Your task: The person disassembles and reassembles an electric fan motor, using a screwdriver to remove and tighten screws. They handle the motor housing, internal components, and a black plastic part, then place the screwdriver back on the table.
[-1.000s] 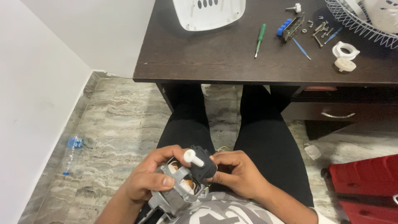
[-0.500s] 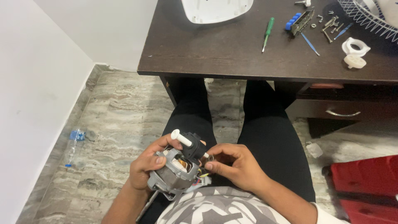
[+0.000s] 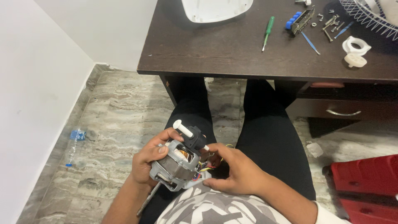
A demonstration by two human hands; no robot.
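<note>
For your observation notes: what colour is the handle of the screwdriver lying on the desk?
Green; the screwdriver shows clearly in the head view.

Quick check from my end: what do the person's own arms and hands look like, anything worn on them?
Both forearms are bare. The left hand and right hand wear no gloves, and no watch shows. A white cuff edges the right arm.

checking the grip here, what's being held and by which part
A small electric motor, over the lap. The left hand wraps its grey metal body; the right hand pinches at its black top, beside the coloured wires.

White wall [image 3: 49,62], marbled stone floor [image 3: 120,112], dark wooden desk [image 3: 232,58], perhaps with a drawer [image 3: 344,110].
</note>
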